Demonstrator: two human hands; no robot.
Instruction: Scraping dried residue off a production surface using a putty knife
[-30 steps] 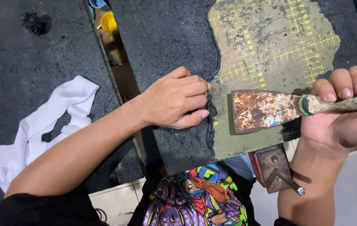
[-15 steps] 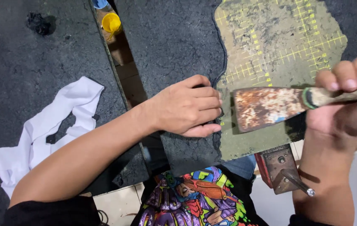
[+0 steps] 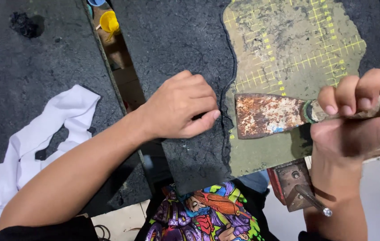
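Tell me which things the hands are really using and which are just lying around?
In use:
- rusty flat metal scraper, held by the right hand
- black crusty coating, pressed by the left hand
- green gridded cutting mat

Lying about:
- white crumpled cloth
- small yellow cup
- red metal clamp

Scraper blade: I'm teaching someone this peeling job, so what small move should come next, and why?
Probably slide the rusty scraper in the right hand leftward, so its edge gets under the black layer's raised lip. The blade sits just short of that lip, over the bared green mat, while the left hand presses the black layer down beside it.
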